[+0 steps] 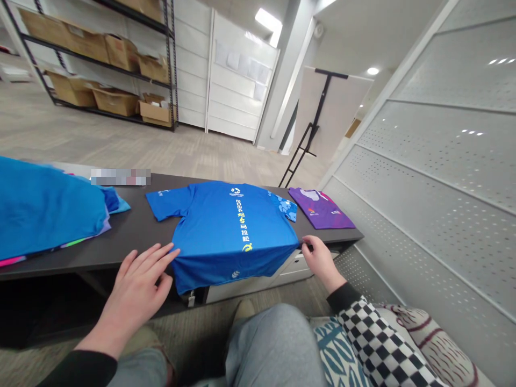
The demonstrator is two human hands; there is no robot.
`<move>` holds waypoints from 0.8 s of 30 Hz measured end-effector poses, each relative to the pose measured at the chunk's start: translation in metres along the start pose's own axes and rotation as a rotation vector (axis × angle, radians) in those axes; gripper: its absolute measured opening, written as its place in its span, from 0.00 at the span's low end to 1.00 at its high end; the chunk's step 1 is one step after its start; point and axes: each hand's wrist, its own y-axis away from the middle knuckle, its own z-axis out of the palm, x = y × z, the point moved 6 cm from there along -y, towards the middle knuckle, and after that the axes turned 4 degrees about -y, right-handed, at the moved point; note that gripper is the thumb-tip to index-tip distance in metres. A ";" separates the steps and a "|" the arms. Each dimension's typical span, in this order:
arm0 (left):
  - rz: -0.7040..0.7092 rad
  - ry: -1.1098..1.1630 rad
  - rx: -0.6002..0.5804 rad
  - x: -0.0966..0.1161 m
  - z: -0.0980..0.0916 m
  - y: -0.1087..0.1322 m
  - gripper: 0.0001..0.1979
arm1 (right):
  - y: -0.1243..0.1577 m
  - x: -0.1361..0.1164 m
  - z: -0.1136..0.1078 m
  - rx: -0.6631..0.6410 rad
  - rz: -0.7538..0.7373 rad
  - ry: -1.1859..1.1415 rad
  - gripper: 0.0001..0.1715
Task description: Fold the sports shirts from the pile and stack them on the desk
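A blue T-shirt [229,228] with yellow and white print lies spread flat on the dark table [133,236], its hem hanging over the near edge. My left hand [139,285] rests open, fingers stretched out, with the fingertips touching the shirt's left lower corner. My right hand [320,258] is closed in a pinch on the shirt's right lower corner at the table edge.
A pile of blue and coloured shirts [44,212] sits at the table's left end. A folded purple shirt [320,208] lies at the right end. A perforated white wall [435,177] runs along the right. Shelves with cardboard boxes [113,70] stand behind. My knees are below the table.
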 end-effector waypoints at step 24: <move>-0.028 0.025 -0.005 0.002 -0.004 -0.003 0.26 | -0.104 -0.018 0.065 -0.439 -0.062 0.228 0.34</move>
